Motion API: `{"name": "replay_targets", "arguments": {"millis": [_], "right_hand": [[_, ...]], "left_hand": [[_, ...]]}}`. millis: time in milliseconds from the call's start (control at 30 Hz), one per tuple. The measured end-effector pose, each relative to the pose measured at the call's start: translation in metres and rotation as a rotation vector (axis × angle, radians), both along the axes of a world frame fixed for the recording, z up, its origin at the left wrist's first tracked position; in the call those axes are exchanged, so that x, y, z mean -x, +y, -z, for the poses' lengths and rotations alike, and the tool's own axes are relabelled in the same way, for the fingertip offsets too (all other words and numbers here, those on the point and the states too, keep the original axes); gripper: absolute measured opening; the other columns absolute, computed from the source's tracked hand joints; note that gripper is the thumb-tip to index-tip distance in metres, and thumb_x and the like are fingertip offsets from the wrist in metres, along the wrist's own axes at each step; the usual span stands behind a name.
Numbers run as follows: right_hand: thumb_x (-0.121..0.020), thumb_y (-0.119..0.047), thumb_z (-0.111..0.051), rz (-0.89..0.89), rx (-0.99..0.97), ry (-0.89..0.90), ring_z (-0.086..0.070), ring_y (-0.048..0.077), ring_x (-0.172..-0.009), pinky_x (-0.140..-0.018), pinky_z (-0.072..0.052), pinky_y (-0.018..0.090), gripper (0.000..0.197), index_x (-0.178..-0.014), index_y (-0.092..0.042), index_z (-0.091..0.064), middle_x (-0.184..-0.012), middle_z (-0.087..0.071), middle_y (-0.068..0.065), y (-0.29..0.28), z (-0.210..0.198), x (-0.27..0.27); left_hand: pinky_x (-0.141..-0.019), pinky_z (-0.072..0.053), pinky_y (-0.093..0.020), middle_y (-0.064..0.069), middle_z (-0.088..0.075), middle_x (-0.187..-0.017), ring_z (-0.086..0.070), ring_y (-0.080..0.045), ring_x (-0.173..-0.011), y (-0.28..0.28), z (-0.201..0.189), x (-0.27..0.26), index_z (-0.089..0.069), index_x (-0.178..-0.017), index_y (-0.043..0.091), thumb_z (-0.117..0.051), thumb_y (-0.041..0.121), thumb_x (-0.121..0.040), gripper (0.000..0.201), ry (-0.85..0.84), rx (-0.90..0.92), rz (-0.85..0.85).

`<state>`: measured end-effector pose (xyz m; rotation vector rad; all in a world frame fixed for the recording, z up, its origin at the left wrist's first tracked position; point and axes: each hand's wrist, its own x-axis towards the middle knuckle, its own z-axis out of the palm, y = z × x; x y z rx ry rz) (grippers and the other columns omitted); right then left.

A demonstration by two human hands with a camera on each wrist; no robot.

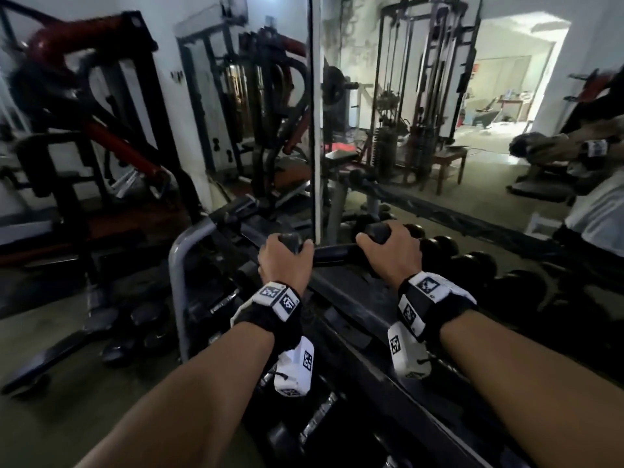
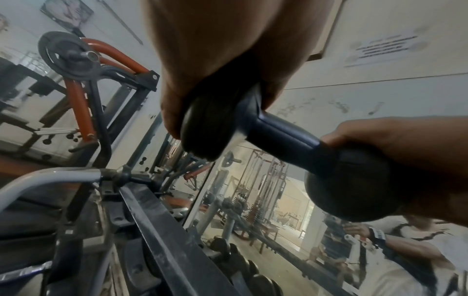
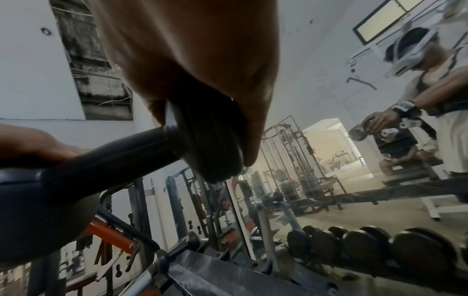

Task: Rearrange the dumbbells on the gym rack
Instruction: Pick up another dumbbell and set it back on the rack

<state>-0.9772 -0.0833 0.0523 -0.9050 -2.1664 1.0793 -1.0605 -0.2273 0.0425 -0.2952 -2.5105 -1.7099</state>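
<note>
A black dumbbell (image 1: 332,254) is held level between both hands, above the left end of the gym rack's top rail (image 1: 351,298). My left hand (image 1: 285,261) curls over its left head (image 2: 207,128). My right hand (image 1: 391,251) curls over its right head (image 3: 210,144). The short thick handle (image 2: 278,132) shows bare between the hands. In the wrist views the dumbbell hangs clear of the rail (image 2: 162,230), touching nothing below. A row of black round-headed dumbbells (image 1: 445,248) sits on the top tier to the right.
A wall mirror (image 1: 439,130) stands right behind the rack. The rack's grey end tube (image 1: 177,265) curves at the left. Chrome-handled dumbbells (image 1: 317,423) lie on the lower tier, and more dumbbells (image 1: 141,329) on the floor at left. A red and black machine (image 1: 101,130) stands at far left.
</note>
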Motion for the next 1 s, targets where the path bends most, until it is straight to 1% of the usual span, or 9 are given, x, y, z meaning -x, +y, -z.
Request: {"name": "replay_targets", "arguments": {"millis": [133, 267, 367, 433, 567, 700, 767, 867, 1000], "right_hand": [[-0.085, -0.048, -0.068, -0.084, -0.005, -0.039, -0.059, 0.038, -0.116, -0.099, -0.047, 0.042, 0.048, -0.121, -0.017, -0.060, -0.122, -0.065, 0.012, 0.014, 0.005, 0.076], [-0.084, -0.047, -0.068, -0.121, 0.007, -0.054, -0.059, 0.037, -0.113, -0.096, -0.046, 0.038, 0.039, -0.110, -0.020, -0.059, -0.120, -0.066, 0.012, 0.022, 0.016, 0.147], [-0.083, -0.047, -0.069, -0.131, -0.003, -0.057, -0.059, 0.038, -0.114, -0.099, -0.047, 0.041, 0.034, -0.103, -0.022, -0.057, -0.118, -0.067, 0.012, 0.027, 0.026, 0.204], [-0.082, -0.047, -0.069, -0.114, 0.006, -0.065, -0.059, 0.039, -0.117, -0.101, -0.047, 0.043, 0.041, -0.111, -0.019, -0.060, -0.120, -0.067, 0.012, 0.031, 0.034, 0.243], [-0.082, -0.048, -0.069, -0.074, 0.020, -0.098, -0.059, 0.038, -0.115, -0.100, -0.048, 0.043, 0.045, -0.114, -0.017, -0.061, -0.120, -0.067, 0.011, 0.041, 0.059, 0.331], [-0.082, -0.047, -0.072, -0.023, 0.048, -0.178, -0.061, 0.036, -0.114, -0.094, -0.049, 0.038, 0.044, -0.116, -0.020, -0.064, -0.120, -0.068, 0.010, 0.051, 0.084, 0.415], [-0.081, -0.047, -0.073, 0.003, 0.054, -0.216, -0.062, 0.036, -0.115, -0.095, -0.050, 0.039, 0.046, -0.118, -0.021, -0.064, -0.121, -0.069, 0.010, 0.055, 0.094, 0.451], [-0.079, -0.048, -0.074, 0.045, 0.062, -0.283, -0.063, 0.036, -0.113, -0.096, -0.052, 0.042, 0.048, -0.118, -0.023, -0.064, -0.120, -0.070, 0.011, 0.064, 0.110, 0.496], [-0.079, -0.044, -0.075, 0.037, 0.028, -0.393, -0.061, 0.037, -0.116, -0.095, -0.050, 0.039, 0.048, -0.120, -0.021, -0.065, -0.122, -0.069, 0.011, 0.081, 0.132, 0.538]], "left_hand": [[-0.089, -0.045, -0.034, -0.011, -0.062, -0.117, -0.058, -0.032, -0.109, 0.007, 0.008, 0.065, -0.061, -0.108, 0.011, -0.071, 0.037, -0.086, 0.036, -0.041, 0.008, -0.076], [-0.080, -0.038, -0.029, -0.010, -0.061, -0.116, -0.057, -0.030, -0.106, 0.011, 0.018, 0.128, -0.053, -0.096, 0.018, -0.070, 0.035, -0.087, 0.026, -0.065, 0.007, -0.116], [-0.076, -0.035, -0.028, -0.010, -0.062, -0.112, -0.055, -0.027, -0.094, 0.016, 0.027, 0.184, -0.060, -0.097, 0.011, -0.070, 0.035, -0.085, 0.028, -0.080, 0.037, -0.131], [-0.076, -0.036, -0.029, -0.010, -0.064, -0.110, -0.049, -0.023, -0.085, 0.022, 0.036, 0.227, -0.064, -0.100, 0.009, -0.070, 0.036, -0.084, 0.031, -0.099, 0.060, -0.129], [-0.077, -0.040, -0.031, -0.010, -0.065, -0.109, -0.059, -0.030, -0.097, 0.036, 0.064, 0.321, -0.067, -0.099, 0.009, -0.071, 0.037, -0.080, 0.034, -0.181, 0.084, -0.107], [-0.071, -0.038, -0.027, -0.006, -0.064, -0.087, -0.062, -0.029, -0.092, 0.047, 0.090, 0.407, -0.068, -0.086, 0.003, -0.071, 0.034, -0.080, 0.031, -0.296, 0.086, -0.067], [-0.074, -0.043, -0.029, -0.011, -0.069, -0.096, -0.063, -0.033, -0.101, 0.054, 0.103, 0.446, -0.070, -0.095, 0.003, -0.071, 0.035, -0.079, 0.036, -0.355, 0.093, -0.053], [-0.088, -0.046, -0.033, -0.018, -0.065, -0.120, -0.059, -0.036, -0.115, 0.065, 0.121, 0.489, -0.058, -0.119, 0.001, -0.071, 0.034, -0.082, 0.052, -0.465, 0.106, -0.051], [-0.089, -0.046, -0.035, -0.024, -0.060, -0.127, -0.058, -0.039, -0.115, 0.081, 0.146, 0.521, -0.048, -0.125, -0.003, -0.070, 0.034, -0.083, 0.061, -0.593, 0.114, -0.043]]}}
